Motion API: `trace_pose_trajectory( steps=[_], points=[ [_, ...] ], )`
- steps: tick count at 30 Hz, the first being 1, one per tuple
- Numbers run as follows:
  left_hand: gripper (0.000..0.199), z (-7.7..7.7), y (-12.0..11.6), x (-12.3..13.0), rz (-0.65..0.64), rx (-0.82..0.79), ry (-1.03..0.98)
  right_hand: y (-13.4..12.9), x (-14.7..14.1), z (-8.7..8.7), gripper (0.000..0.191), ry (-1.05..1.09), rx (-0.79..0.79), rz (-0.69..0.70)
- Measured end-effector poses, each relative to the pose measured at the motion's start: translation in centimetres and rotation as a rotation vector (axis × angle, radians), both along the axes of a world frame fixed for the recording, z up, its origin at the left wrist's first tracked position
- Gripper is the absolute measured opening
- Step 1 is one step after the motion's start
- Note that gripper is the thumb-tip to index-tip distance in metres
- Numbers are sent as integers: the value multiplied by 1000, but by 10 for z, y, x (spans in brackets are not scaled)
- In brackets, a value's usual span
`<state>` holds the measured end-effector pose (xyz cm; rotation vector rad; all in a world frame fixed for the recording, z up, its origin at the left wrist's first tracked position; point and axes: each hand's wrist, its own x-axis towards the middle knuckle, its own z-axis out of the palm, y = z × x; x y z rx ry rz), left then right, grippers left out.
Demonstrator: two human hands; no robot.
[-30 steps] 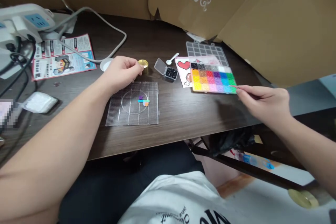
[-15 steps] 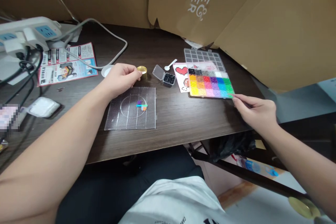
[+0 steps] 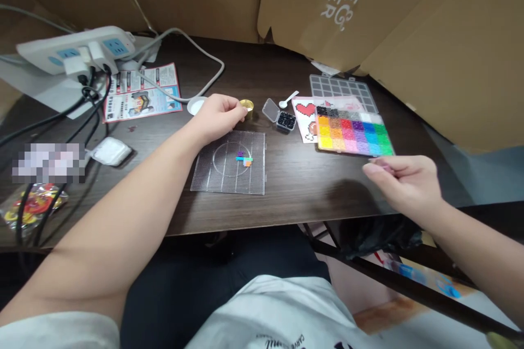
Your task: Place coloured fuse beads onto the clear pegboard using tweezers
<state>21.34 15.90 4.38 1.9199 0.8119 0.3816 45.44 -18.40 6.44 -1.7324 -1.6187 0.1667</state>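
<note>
My left hand (image 3: 223, 118) is closed in a pinch beside a small round gold tin (image 3: 246, 107), just above the back edge of a clear pegboard (image 3: 208, 177). What its fingertips hold, if anything, is hidden. A small cluster of purple, blue, green and orange beads (image 3: 244, 159) sits at the right of the circle on the pegboard. My right hand (image 3: 409, 182) is closed in front of the right corner of a bead box (image 3: 355, 130) sorted by colour. Something thin and purplish shows between its fingers, too blurred to name.
An open little box of black beads (image 3: 286, 121) and a white spoon (image 3: 289, 99) lie beyond the pegboard. Pattern sheets (image 3: 303, 110) lie under the bead box, its clear lid (image 3: 344, 91) behind. Leftward are a power strip (image 3: 77, 46), cables, a leaflet (image 3: 143, 101) and a white case (image 3: 110, 151).
The view has shifted left, so things appear farther right. My right hand has drawn back from the bead box's corner toward the table's front edge. My left hand stays by the gold tin.
</note>
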Motion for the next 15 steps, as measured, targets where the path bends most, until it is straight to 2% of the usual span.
trace_pose_trajectory(
  steps=[3, 4, 6, 8, 10, 15],
  points=[
    [29, 0, 0, 1, -17, 1, -8, 39, -36, 0, 62, 54, 12, 258],
    [30, 1, -1, 1, -18, 1, -7, 54, -49, -1, 60, 51, 12, 373],
    [31, 2, -2, 2, -17, 5, -2, 83, -71, -4, 51, -17, 26, 484],
    [31, 3, -3, 2, -21, 16, -1, 110, -86, -8, 54, -67, 81, 433],
    [32, 3, -3, 3, -29, 25, -10, 132, -94, -13, 58, -60, 63, 351],
    [33, 0, -2, 4, -40, 7, -22, 160, -95, -20, 49, 230, -247, 202]
  ],
)
